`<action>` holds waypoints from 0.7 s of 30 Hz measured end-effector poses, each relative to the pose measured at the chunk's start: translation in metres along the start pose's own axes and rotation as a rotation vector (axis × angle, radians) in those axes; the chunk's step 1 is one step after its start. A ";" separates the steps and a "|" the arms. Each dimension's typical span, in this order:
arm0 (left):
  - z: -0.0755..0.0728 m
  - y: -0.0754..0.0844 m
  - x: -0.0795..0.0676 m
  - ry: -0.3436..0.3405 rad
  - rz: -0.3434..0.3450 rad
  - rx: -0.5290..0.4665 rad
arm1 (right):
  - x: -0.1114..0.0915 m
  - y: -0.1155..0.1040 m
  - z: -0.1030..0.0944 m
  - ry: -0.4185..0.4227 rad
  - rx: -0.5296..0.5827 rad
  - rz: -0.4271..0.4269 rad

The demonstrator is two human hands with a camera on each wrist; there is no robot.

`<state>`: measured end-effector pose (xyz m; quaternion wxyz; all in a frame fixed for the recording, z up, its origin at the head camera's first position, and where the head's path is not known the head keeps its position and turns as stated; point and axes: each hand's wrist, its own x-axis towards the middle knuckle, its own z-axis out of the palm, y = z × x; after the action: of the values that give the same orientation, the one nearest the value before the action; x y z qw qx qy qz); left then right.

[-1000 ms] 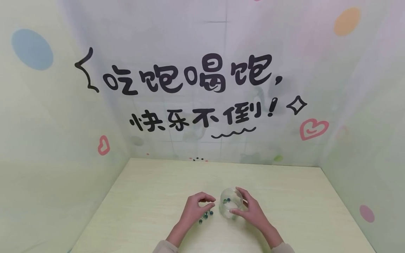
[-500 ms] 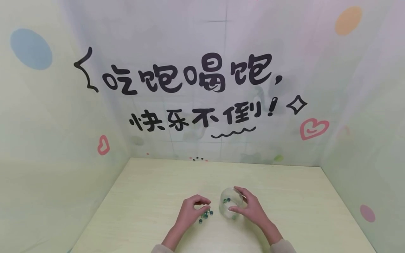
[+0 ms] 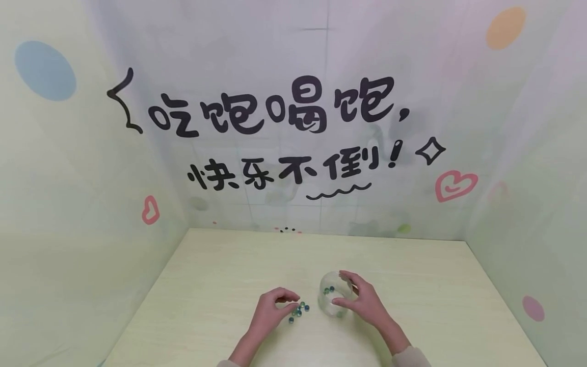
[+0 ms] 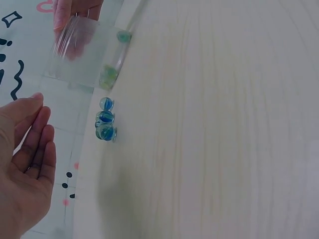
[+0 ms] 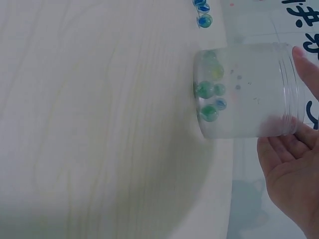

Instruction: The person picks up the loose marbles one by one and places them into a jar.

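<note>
A clear jar (image 3: 326, 305) stands upright on the table with several green and blue marbles (image 5: 206, 90) at its bottom. My right hand (image 3: 369, 304) holds it from the right, thumb and fingers around the upper part near the threaded rim. Left of the jar, several loose glass marbles (image 3: 299, 313) lie in a small cluster. Just beside and above them is my left hand (image 3: 271, 310), with thumb and fingertips close together and fingers loosely bent. In the left wrist view, nothing shows between the fingers (image 4: 31, 138), and the hand appears apart from the marbles.
Pale wood-grain table (image 3: 220, 275) lies under everything. Printed walls stand at the back (image 3: 257, 214), on the left (image 3: 91, 168) and on the right (image 3: 518, 204).
My left hand has drawn left and toward the near side, from beside the jar to the loose marbles. My right hand and the jar have stayed nearly in place.
</note>
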<state>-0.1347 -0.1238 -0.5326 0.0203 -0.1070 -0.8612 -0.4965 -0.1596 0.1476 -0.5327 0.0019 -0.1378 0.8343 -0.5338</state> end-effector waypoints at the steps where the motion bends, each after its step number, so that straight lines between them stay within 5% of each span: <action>1: 0.000 -0.001 -0.001 -0.002 -0.002 0.001 | 0.000 0.000 0.000 -0.004 0.003 0.002; 21: 0.000 -0.012 -0.013 -0.038 -0.072 -0.014 | 0.000 -0.001 0.000 -0.006 -0.007 0.015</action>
<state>-0.1244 -0.1314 -0.5449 -0.0148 -0.0855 -0.8613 -0.5006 -0.1590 0.1473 -0.5324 0.0077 -0.1333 0.8372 -0.5303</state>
